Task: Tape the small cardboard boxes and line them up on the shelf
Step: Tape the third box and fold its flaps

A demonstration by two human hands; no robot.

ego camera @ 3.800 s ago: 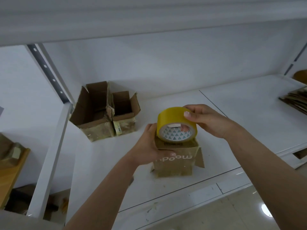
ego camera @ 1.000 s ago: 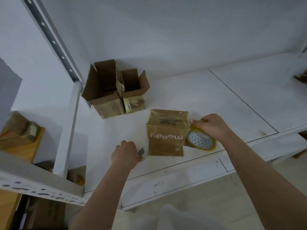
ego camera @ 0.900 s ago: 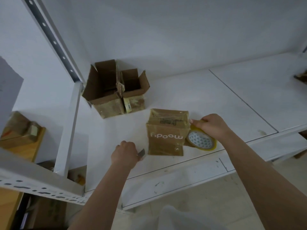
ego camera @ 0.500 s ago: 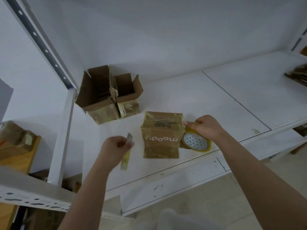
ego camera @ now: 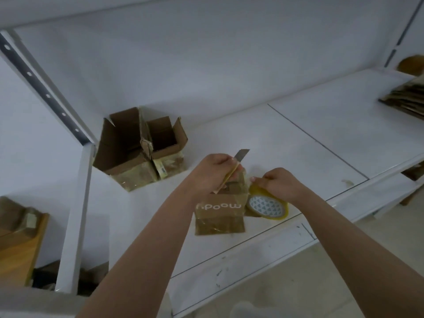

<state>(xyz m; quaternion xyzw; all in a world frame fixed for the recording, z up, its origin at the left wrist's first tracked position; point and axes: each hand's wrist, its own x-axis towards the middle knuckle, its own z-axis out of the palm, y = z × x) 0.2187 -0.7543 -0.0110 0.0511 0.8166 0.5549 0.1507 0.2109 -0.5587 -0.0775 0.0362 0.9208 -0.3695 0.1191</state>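
A small closed cardboard box [ego camera: 219,214] printed "mood." upside down stands on the white shelf [ego camera: 286,143] near its front edge. My left hand [ego camera: 212,171] grips a yellow box cutter [ego camera: 238,162] above the box's top, blade pointing up and away. My right hand [ego camera: 275,182] holds a yellow tape roll [ego camera: 267,206] against the box's right side. The box's top is partly hidden by my left hand.
Two open cardboard boxes [ego camera: 140,148] stand side by side at the back left of the shelf. Flattened cardboard [ego camera: 406,97] lies at the far right. A white upright post [ego camera: 75,203] bounds the shelf on the left, with brown boxes [ego camera: 18,228] beyond it.
My left hand picked up the box cutter from the shelf's front left and carried it to the top of the box. My right hand stayed on the tape roll.
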